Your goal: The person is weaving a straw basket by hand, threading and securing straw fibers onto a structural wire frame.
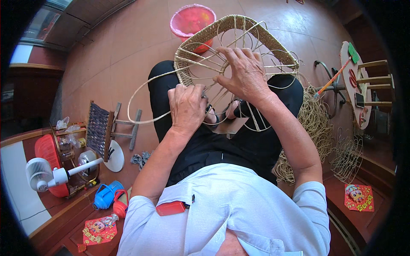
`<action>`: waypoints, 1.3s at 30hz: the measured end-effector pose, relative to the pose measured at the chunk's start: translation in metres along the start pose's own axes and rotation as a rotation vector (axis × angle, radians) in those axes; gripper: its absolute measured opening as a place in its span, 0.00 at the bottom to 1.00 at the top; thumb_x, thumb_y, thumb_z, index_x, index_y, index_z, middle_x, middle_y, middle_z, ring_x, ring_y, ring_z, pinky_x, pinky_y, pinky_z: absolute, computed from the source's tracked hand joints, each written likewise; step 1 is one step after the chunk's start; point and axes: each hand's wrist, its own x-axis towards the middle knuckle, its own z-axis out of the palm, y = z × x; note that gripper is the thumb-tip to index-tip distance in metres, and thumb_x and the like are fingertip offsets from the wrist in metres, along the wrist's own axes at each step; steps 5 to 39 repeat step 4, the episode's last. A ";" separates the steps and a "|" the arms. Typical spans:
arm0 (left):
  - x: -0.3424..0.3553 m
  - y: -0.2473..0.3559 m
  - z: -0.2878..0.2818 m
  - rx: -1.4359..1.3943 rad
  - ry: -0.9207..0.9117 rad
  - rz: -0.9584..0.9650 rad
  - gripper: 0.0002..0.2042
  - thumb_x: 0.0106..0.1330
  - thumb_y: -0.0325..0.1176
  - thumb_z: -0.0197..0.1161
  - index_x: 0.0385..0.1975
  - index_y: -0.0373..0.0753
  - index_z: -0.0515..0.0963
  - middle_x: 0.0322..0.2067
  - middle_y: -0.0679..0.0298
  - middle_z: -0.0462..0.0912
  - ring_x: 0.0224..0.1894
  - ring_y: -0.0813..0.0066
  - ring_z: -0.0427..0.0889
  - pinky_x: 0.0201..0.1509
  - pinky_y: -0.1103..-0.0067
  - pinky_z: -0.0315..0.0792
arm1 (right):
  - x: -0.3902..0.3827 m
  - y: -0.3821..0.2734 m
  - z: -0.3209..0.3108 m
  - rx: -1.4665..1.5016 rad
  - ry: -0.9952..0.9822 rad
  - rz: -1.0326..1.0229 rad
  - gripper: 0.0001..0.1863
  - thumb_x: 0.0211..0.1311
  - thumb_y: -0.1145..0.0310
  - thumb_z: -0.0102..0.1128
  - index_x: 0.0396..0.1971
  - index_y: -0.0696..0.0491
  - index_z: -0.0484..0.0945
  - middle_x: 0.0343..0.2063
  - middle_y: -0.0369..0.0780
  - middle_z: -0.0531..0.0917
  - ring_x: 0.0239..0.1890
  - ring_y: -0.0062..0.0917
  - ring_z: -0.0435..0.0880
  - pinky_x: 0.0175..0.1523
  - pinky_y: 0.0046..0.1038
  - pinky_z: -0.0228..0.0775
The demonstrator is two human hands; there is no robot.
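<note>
A woven cord frame (236, 22) with a braided rim and pale strands crossing to a middle hub rests over my knees. My left hand (187, 106) is closed at the frame's near left edge, its fingers pressed on a pale cord (134, 96) that loops out to the left. Something small and dark shows by its fingertips, too hidden to name. My right hand (245, 73) lies over the strands beside the hub, thumb and forefinger apart; its other fingertips bend down out of sight.
A heap of cord (314, 123) lies right of my leg. Beyond the frame stands a red bucket with a pink liner (192, 19). A low table (348, 85) with red scissors stands at right. At left are a woven-seat stool (99, 131), a white fan (40, 174) and a blue jug (107, 194).
</note>
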 end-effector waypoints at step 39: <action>0.002 -0.006 0.001 0.010 0.040 0.075 0.14 0.61 0.33 0.77 0.46 0.45 0.85 0.36 0.65 0.87 0.45 0.61 0.81 0.56 0.61 0.68 | 0.000 0.003 0.000 0.024 0.013 -0.007 0.45 0.58 0.46 0.80 0.75 0.41 0.73 0.60 0.41 0.84 0.68 0.40 0.79 0.74 0.47 0.65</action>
